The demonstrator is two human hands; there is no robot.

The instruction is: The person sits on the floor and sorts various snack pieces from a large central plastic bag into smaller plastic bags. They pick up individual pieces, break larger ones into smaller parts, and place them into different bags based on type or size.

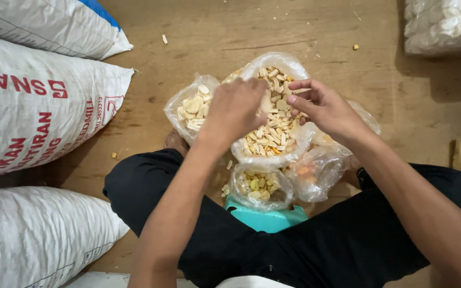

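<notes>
Nearest the camera, the person's legs in black trousers (316,245) are folded on the wooden floor (198,32), and a teal plastic stool (267,218) shows between them. Just beyond the stool sits a small clear bag of yellowish pieces (260,186), and beside it, to the right, a crumpled clear bag with orange bits (316,170).

Beyond these stands the large open bag of pale cracker pieces (273,128), in the middle of the floor ahead of the knees. The left hand (236,109) hovers over its left rim, back up, fingers curled downward into the pieces; what they grip is hidden. The right hand (324,106) reaches in from the right, its fingers pressed loosely together with the tips bent toward the pieces; I cannot tell whether they pinch one.

Touching the large bag on its left is a clear bag of bigger flat white pieces (194,104).

Along the floor's left edge lie white woven sacks (33,101). A clear bag of white crackers (444,26) fills the far right corner.
</notes>
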